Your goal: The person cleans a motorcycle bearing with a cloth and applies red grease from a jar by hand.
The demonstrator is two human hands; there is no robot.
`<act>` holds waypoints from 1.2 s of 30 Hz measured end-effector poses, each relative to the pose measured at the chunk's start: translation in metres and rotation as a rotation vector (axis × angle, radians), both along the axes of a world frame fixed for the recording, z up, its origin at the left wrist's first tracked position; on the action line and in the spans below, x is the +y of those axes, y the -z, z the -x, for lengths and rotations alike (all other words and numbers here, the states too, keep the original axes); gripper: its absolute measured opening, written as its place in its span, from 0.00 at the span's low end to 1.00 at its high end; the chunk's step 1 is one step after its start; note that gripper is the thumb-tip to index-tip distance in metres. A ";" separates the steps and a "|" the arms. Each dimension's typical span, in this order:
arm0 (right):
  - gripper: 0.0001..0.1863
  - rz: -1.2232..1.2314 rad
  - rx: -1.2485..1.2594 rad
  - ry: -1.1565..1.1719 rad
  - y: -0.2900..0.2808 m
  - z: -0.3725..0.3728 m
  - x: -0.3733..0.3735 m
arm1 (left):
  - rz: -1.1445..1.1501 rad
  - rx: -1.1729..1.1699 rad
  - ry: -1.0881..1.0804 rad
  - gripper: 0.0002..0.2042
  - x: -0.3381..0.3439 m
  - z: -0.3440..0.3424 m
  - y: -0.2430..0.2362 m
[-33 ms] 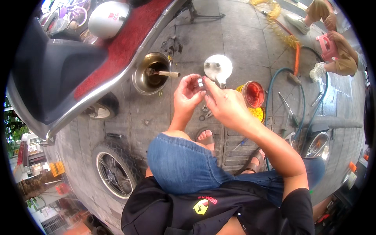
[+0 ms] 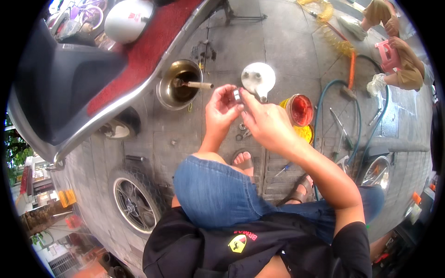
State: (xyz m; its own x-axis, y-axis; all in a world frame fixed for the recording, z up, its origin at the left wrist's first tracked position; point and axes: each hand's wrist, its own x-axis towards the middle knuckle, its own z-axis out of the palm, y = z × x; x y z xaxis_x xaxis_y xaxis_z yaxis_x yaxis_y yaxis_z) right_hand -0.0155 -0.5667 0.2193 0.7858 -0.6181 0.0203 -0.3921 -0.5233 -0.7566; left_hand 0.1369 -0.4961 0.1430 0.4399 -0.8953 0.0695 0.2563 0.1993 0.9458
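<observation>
Between my two hands is a small shiny metal bearing point(image 2: 238, 95), partly covered by fingers. My left hand point(image 2: 221, 107) pinches it from the left side with fingertips and thumb. My right hand point(image 2: 269, 123) is closed on it from the right, the index finger stretched along its edge. Just beyond my hands lies a white round brake cover plate point(image 2: 258, 79) on the pavement. To the right of my right hand stands an open tub of red grease point(image 2: 300, 111). Small metal parts point(image 2: 242, 132), including rings, lie on the ground below my hands.
At left, a metal bowl point(image 2: 168, 95) holds a wooden-handled brush point(image 2: 199, 85), near a red-carpeted vehicle point(image 2: 121, 76). A spoked-hub wheel point(image 2: 135, 204) lies lower left. A blue-green hose point(image 2: 320, 111), a screwdriver point(image 2: 284, 169) and an orange-handled hammer point(image 2: 351, 74) lie right. A seated person point(image 2: 408, 65) is upper right.
</observation>
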 end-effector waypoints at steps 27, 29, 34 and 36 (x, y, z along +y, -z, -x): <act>0.32 0.326 0.131 -0.102 0.266 -0.110 0.003 | -0.032 0.767 0.008 0.22 0.079 -0.077 0.084; 0.32 0.333 0.134 -0.135 0.268 -0.108 -0.001 | -0.028 0.771 0.034 0.22 0.071 -0.076 0.088; 0.32 0.375 0.230 -0.210 0.265 -0.111 -0.013 | -0.040 0.812 0.042 0.22 0.060 -0.070 0.100; 0.33 0.388 0.248 -0.258 0.261 -0.120 -0.016 | -0.076 0.814 0.012 0.22 0.063 -0.073 0.101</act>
State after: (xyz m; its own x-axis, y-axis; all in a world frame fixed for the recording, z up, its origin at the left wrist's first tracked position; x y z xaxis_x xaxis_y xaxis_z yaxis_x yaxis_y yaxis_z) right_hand 0.1048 -0.5828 -0.0421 0.9216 -0.3881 0.0032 -0.3564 -0.8495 -0.3891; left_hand 0.2101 -0.4333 0.0419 0.3164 -0.8899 -0.3286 0.8706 0.1349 0.4732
